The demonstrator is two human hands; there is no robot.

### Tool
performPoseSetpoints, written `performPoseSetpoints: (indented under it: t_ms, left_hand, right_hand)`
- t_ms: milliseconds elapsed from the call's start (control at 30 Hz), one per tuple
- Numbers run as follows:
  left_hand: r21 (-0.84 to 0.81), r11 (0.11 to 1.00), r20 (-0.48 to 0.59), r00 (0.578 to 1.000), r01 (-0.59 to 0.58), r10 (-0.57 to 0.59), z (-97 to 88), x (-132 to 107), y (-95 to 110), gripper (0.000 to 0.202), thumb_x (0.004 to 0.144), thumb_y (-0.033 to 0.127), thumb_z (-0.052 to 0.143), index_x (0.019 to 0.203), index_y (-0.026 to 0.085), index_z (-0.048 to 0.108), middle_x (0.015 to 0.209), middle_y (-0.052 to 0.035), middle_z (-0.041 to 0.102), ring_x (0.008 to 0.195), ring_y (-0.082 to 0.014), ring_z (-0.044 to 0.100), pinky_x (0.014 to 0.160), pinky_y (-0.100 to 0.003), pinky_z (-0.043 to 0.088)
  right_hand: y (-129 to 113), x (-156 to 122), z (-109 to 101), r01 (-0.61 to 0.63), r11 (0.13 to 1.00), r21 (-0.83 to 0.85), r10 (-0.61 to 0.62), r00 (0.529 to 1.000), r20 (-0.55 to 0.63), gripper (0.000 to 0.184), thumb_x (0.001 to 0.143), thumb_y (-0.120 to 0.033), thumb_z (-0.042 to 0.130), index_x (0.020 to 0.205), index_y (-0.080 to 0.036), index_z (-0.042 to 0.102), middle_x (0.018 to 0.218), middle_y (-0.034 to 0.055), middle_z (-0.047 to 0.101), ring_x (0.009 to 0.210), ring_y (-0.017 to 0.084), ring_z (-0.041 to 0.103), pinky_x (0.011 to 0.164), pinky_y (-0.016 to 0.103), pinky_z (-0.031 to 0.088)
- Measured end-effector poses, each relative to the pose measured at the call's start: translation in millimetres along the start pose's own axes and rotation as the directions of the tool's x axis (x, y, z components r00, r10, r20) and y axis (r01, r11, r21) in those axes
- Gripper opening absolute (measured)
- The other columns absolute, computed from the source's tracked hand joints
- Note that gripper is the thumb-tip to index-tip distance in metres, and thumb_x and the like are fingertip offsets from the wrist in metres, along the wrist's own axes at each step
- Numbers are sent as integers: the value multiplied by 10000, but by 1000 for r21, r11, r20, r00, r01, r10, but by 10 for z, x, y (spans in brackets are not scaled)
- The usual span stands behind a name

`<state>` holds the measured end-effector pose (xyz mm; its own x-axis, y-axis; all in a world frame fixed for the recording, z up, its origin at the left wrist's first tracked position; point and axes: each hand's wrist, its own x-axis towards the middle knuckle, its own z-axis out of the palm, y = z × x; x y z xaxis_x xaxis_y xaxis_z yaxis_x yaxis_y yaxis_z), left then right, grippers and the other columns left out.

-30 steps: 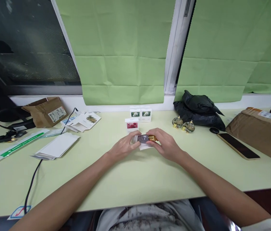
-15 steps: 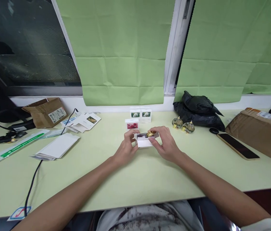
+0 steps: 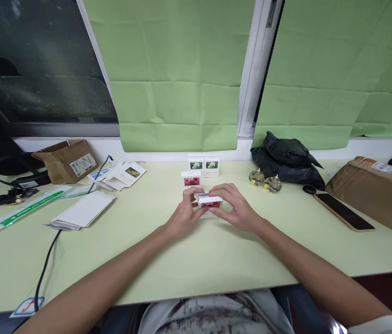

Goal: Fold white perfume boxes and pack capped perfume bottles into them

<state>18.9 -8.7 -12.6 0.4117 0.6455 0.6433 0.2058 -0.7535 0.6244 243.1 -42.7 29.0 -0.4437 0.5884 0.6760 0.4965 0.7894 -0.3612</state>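
Observation:
Both my hands meet over the middle of the pale green table. My left hand and my right hand pinch a small white box with a red picture from either side, with the box upright between the fingertips. Just behind it stands a matching red-picture box. Two white boxes with a white flower picture stand farther back by the wall. Two small round glass bottles with gold caps sit to the right.
A black bag, a phone and a brown parcel lie on the right. On the left lie flat white card blanks, folded cartons, a brown box, a green-striped packet and a black cable.
A second ago a gold-capped bottle lay between my hands above the open box. Its cap still showed half a second ago. It is now out of sight and the box stands upright with its red picture facing me.

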Motion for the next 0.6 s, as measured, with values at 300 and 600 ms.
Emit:
performPoseSetpoints:
  t_ms: [300, 600]
  left_hand:
    - [110, 965, 23, 972, -236, 235, -45, 20, -109, 455, 993, 295, 678, 1232, 288, 291, 1269, -81, 536, 895, -128, 698, 801, -389, 639]
    - [134, 929, 45, 938, -346, 343, -81, 33, -143, 441, 990, 236, 674, 1183, 284, 280, 1266, -107, 538, 875, -136, 711, 735, -333, 609]
  right_hand:
    - [15, -38, 0, 103, 994, -35, -107, 982, -154, 224, 969, -293, 684, 1172, -278, 590, 1037, 76, 705, 993, 277, 642, 890, 483, 533]
    - [62, -90, -1, 151, 987, -48, -158, 954, -254, 240, 915, -298, 747, 1032, -277, 538, 997, 80, 656, 957, 277, 649, 776, 457, 560]
